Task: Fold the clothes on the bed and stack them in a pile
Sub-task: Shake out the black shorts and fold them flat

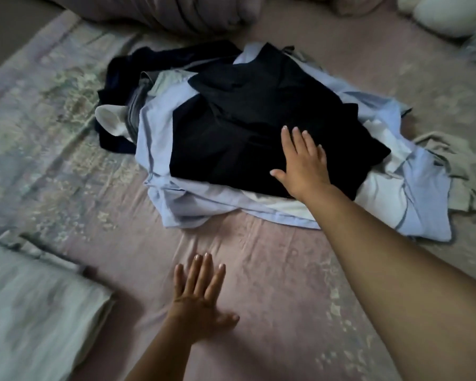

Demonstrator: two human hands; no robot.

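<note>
Pink bed sheet (259, 259) carries everything. Right hand (304, 163) lies flat, fingers spread, on the dark garment (245, 127) topping the clothes pile (193, 199). Left hand (201, 301) rests spread, empty, nearer than the pile. Risk: uneven layers beneath may slide sideways under pressure.

A dusty pink bed sheet (259, 270) covers the bed, with a faded floral pattern in pale green and grey running along its left side and lower right. On it lies a pile of clothes. The top garment (245, 127) is very dark navy, almost black. Under it, light blue shirts (160, 127) show darker blue edging at the seams. A white garment (382, 193) peeks out on the right, and a white collar (109, 118) on the left, beside grey striped fabric (134, 105). A beige-grey cloth (459, 166) lies at the far right. A pale mint folded blanket (33, 312) sits lower left.
</note>
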